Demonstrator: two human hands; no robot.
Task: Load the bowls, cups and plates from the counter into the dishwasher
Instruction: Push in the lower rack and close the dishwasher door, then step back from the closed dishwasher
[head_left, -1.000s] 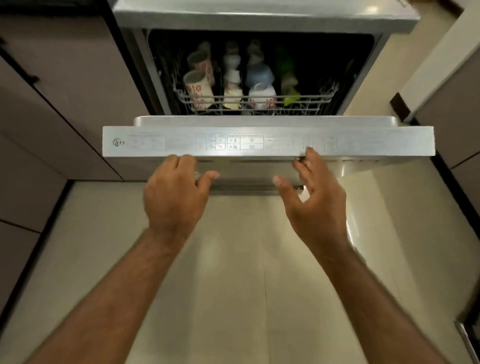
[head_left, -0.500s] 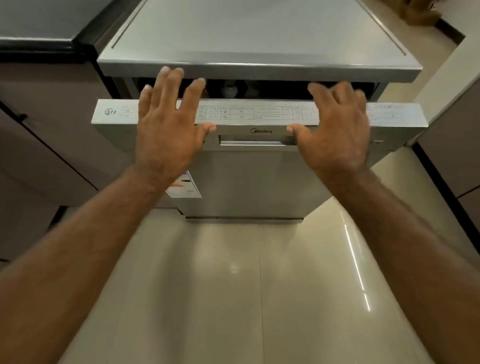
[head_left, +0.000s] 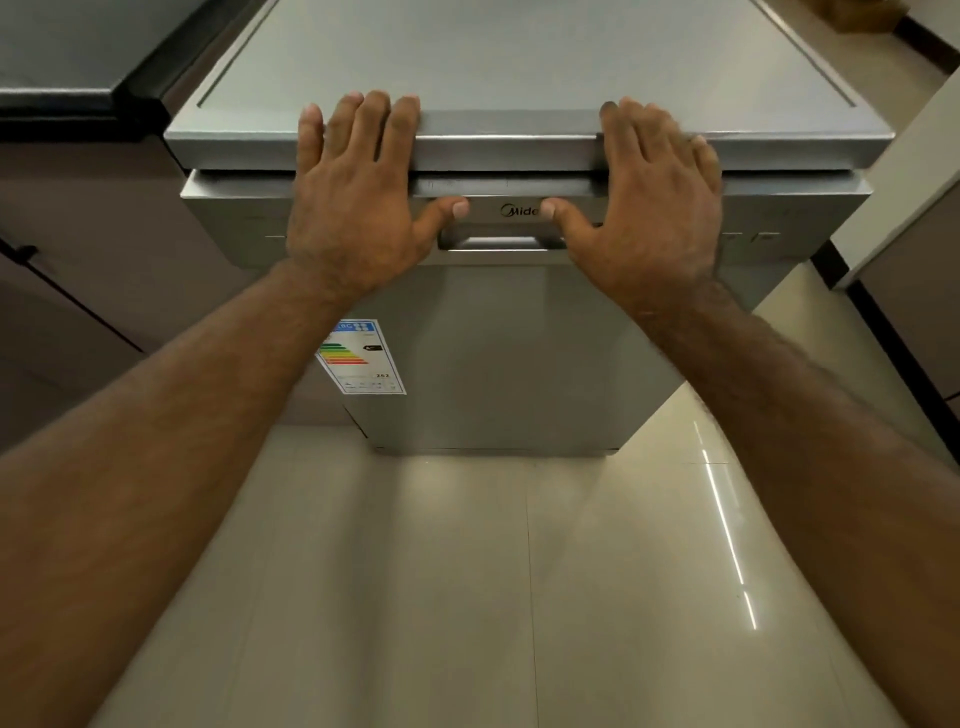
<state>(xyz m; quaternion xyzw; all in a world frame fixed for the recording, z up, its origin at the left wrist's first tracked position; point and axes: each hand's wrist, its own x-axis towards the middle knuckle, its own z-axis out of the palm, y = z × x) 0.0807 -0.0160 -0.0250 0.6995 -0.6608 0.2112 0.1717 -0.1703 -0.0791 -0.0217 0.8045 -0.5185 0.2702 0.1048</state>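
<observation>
Pressing the dishwasher door (head_left: 509, 338) shut, I had my left hand (head_left: 358, 205) and right hand (head_left: 657, 208) flat, fingers straight, gripping nothing; an even push seemed wisest for latching.

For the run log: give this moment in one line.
dishwasher door: upright | left hand: flat on door's upper edge | right hand: same | energy label: on door front

home kitchen: dishwasher (head_left: 498, 338), cabinets (head_left: 93, 208)
</observation>
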